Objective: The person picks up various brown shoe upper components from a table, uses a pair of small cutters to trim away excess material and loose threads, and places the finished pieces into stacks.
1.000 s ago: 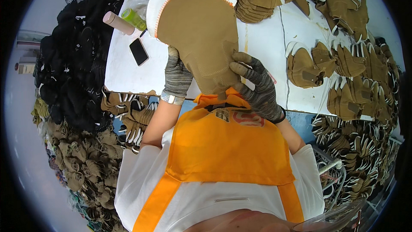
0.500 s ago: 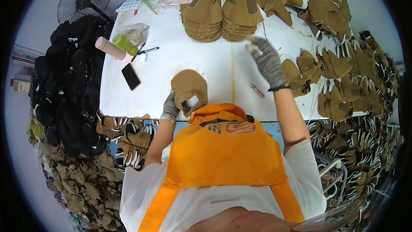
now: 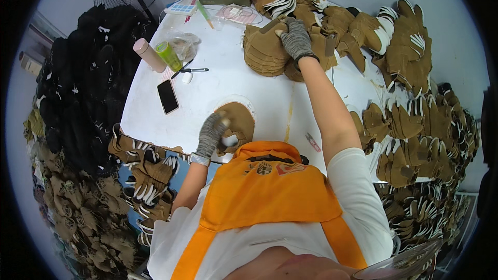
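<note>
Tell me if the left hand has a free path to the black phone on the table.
Probably yes. The left hand rests on the brown cap piece, and only bare white table lies between it and the phone.

single head-worn fisheye view, looking steeply down over white table [image 3: 218,80], close above, edges bending.

Left hand [image 3: 211,134] covers the near edge of the brown cap piece [image 3: 237,124], lower centre, its fingertips blurred. Right hand [image 3: 294,39], top centre, hides part of the brown stack [image 3: 262,52]; whether it grips is unclear. The orange apron [image 3: 270,192] blocks the white table [image 3: 218,78] edge. Piles at the right rim smear into shapes.
</note>
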`<state>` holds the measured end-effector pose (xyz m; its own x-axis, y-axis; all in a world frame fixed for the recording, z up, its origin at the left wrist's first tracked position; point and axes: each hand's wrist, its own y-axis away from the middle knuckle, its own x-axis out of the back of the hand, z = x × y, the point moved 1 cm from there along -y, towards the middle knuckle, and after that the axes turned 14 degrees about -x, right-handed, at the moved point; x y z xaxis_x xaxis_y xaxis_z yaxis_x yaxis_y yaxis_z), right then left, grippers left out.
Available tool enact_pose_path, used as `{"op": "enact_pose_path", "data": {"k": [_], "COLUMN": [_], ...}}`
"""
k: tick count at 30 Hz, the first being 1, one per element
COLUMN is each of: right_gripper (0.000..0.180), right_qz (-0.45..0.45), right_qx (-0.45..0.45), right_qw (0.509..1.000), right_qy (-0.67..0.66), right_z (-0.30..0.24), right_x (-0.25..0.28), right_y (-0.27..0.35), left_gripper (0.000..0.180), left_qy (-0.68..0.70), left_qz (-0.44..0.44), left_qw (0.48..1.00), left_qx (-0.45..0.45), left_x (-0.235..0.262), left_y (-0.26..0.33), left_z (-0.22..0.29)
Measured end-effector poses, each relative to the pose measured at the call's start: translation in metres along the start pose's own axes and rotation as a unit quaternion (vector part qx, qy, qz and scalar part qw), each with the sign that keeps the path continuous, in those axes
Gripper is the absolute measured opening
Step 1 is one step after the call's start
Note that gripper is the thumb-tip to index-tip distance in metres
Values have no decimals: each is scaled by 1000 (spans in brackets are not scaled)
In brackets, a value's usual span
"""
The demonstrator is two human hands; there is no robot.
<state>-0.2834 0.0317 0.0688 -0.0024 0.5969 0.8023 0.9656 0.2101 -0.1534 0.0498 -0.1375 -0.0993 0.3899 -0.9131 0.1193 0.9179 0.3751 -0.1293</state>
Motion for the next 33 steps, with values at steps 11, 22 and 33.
{"op": "enact_pose_path", "data": {"k": [11, 22, 33], "right_gripper": [37, 44, 47], "right_qz": [14, 96, 32], "right_qx": [102, 133, 129], "right_qw": [989, 975, 976], "right_qy": [-106, -150, 170], "right_z": [-9, -27, -10], "right_x": [-1, 13, 59], "right_y": [-6, -12, 29], "left_gripper": [39, 46, 35], "left_qy": [-168, -3, -222], "left_qz": [-181, -22, -126], "left_qw": [968, 987, 945], "left_qx": [48, 159, -205], "left_x": [-21, -10, -4], "left_y": [1, -24, -9], "left_z": [32, -36, -69]}}
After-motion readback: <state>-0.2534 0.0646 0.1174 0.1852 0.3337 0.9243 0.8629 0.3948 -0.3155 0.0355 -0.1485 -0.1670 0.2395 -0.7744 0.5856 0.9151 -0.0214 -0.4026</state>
